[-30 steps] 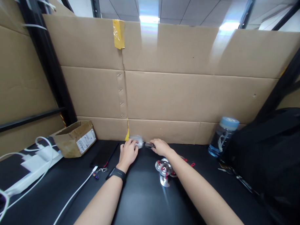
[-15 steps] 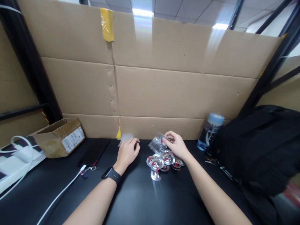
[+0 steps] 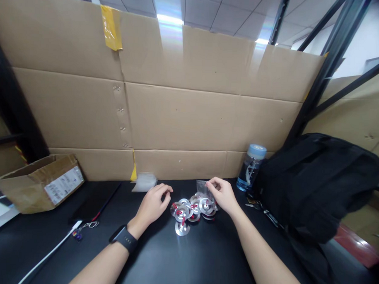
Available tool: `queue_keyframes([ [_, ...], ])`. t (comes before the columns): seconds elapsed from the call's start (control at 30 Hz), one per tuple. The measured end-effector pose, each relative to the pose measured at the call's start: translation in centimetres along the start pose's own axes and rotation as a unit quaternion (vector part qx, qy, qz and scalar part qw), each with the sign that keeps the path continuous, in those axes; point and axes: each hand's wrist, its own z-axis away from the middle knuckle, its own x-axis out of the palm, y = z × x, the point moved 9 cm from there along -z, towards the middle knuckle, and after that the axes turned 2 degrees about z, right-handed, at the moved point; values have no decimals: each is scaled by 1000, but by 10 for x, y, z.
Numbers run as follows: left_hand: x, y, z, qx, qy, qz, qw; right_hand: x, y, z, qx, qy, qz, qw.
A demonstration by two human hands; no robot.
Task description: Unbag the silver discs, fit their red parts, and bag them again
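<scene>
My right hand (image 3: 222, 195) pinches the edge of a small clear plastic bag (image 3: 202, 186) over the back of a pile of finger cymbals (image 3: 182, 213). These are silvery metal discs with raised centres and red straps, heaped on the black table (image 3: 175, 263). One finger cymbal (image 3: 182, 229) lies at the pile's front edge. To the left of the pile is my left hand (image 3: 154, 202), its fingers loosely bent and apart, with nothing seen in them. A stack of clear plastic bags (image 3: 145, 182) lies just behind my left hand.
A water bottle (image 3: 251, 168) and a black backpack (image 3: 315, 188) stand on the right. Left are an opened cardboard box (image 3: 41, 182), a dark flat device (image 3: 92, 203), a white cable (image 3: 45, 259) and a keyring (image 3: 88, 225). A cardboard wall (image 3: 177, 125) closes the back.
The view has turned right, so everything sits further left. My left hand has come away from the bag stack towards the finger cymbals. The bag in my right hand now hangs lower behind the pile.
</scene>
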Motion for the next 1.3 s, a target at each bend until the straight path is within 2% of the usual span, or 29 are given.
queue_keyframes([
  [0.17,-1,9,0,24,4,-15,1000,-20,-7,1,0,86,-62,994],
  [0.3,-7,35,2,85,26,-70,994,-23,-10,3,11,111,-133,985],
  [0.47,1,88,12,195,9,-143,970,6,-15,8,40,49,-189,980],
  [0.57,7,108,19,235,13,-166,958,26,-24,14,31,3,-212,977],
  [0.63,4,112,21,247,40,-166,954,36,-28,18,35,-20,-232,972],
  [0.77,-13,112,22,263,111,-128,950,49,-39,24,24,-86,-266,960],
  [0.87,-21,109,20,262,124,-106,951,54,-47,27,16,-137,-291,947],
  [1.0,-22,108,18,258,112,-92,955,48,-38,25,55,-94,-301,947],
  [1.07,-21,104,18,244,111,-80,960,43,-33,23,64,-66,-307,947],
  [1.13,-26,90,15,187,132,-36,973,40,-31,21,64,-46,-326,942],
  [1.2,-29,65,11,86,145,72,983,37,-29,19,60,-34,-340,938],
  [1.23,-28,52,9,29,142,144,979,37,-29,19,55,-34,-340,938],
  [1.3,-16,34,8,-59,107,281,952,40,-30,19,48,-48,-326,943],
])
